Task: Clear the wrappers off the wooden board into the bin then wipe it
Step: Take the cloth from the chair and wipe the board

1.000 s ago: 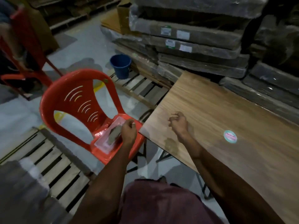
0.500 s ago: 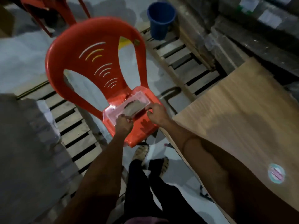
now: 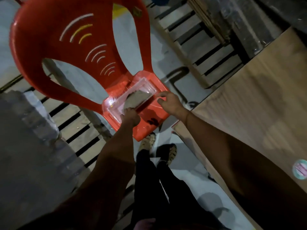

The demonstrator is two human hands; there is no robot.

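A clear plastic box sits on the seat of a red plastic chair, with a grey cloth inside it. My left hand grips the near rim of the box beside the cloth. My right hand is at the box's right end, fingers curled against its edge. The wooden board lies at the right, under my right forearm. A round green and pink sticker lies on the board near the right border. The blue bin is barely visible at the top edge.
Wooden pallets cover the floor behind and left of the chair. Wrapped stacked panels stand at the top right. A grey wrapped bundle fills the left side. My feet in sandals stand between chair and board.
My right hand left the board and went to the box on the chair. My left hand stayed at the box. My head tilted down, so the bin slid to the top edge.
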